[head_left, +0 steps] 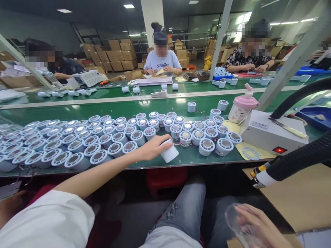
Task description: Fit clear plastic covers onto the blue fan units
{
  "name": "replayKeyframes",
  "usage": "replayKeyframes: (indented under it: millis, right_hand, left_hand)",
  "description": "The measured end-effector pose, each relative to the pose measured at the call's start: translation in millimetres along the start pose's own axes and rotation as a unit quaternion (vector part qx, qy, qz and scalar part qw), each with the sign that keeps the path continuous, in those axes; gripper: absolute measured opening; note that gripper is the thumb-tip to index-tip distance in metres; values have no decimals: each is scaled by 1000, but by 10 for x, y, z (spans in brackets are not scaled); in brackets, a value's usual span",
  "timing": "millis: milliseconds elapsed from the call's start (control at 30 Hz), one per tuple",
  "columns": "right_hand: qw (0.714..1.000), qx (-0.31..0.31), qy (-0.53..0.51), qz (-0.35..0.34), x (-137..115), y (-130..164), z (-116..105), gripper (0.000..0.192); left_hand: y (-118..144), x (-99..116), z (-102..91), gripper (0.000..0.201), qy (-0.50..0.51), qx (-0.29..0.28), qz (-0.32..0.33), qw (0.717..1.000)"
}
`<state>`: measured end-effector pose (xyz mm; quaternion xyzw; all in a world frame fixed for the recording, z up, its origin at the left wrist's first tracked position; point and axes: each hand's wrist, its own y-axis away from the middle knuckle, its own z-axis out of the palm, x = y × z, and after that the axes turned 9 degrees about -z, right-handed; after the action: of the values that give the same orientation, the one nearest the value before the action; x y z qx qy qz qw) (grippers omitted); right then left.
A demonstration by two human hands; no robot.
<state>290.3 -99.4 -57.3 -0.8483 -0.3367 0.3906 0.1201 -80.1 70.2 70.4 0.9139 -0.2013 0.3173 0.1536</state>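
My left hand (151, 148) is closed around a white cylindrical housing (170, 153), tilted at the front edge of the green work surface. Around it stand many similar white housings (206, 146) with round slotted tops, some with thin red and black wires. Low at the right, over the edge of a cardboard box, my right hand (256, 220) is curled around a clear, cup-like plastic piece (234, 218). Motion blur hides the exact shape of that piece.
A grey box with a lit red switch (279, 150) stands at the right, beside a pink-lidded cup (243, 106). A black flexible hose (300, 162) reaches in from the right. Below it is cardboard (297, 196). Several co-workers sit across the green bench (103, 106).
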Motion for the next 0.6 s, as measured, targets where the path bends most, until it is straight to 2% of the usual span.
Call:
replayKeyframes:
  millis: [67, 100, 167, 233, 267, 333, 400, 467, 533, 600]
  right_hand:
    - [997, -9, 71, 20, -275, -178, 104, 60]
    - [995, -9, 97, 4, -417, -291, 153, 59]
    - [985, 29, 169, -15, -631, -518, 227, 53]
    - [970, 45, 238, -4, -719, -685, 249, 46]
    - [963, 46, 266, 13, -724, -732, 239, 43]
    - [954, 38, 292, 50, -702, -759, 195, 38]
    - [959, 25, 268, 86, -684, -730, 143, 34]
    - [973, 5, 194, 123, -696, -696, 106, 30]
    - [980, -6, 85, 178, -732, -686, 84, 20]
    - [973, 4, -16, 230, -770, -698, 66, 4]
  left_hand:
    - [46, 123, 290, 50, 73, -61, -6, 995]
    - [62, 189, 435, 50, 102, -104, -3, 989]
    - [85, 321, 685, 44, 146, -196, 11, 970]
    - [96, 444, 846, 37, 175, -268, 31, 947]
    - [98, 498, 894, 33, 178, -282, 47, 941]
    - [95, 585, 948, 27, 154, -261, 81, 949]
    - [92, 636, 983, 23, 112, -211, 107, 965]
    - [92, 654, 1028, 21, 100, -173, 116, 973]
    - [95, 645, 1089, 23, 129, -146, 116, 974]
    - [97, 617, 1159, 39, 161, -122, 111, 973]
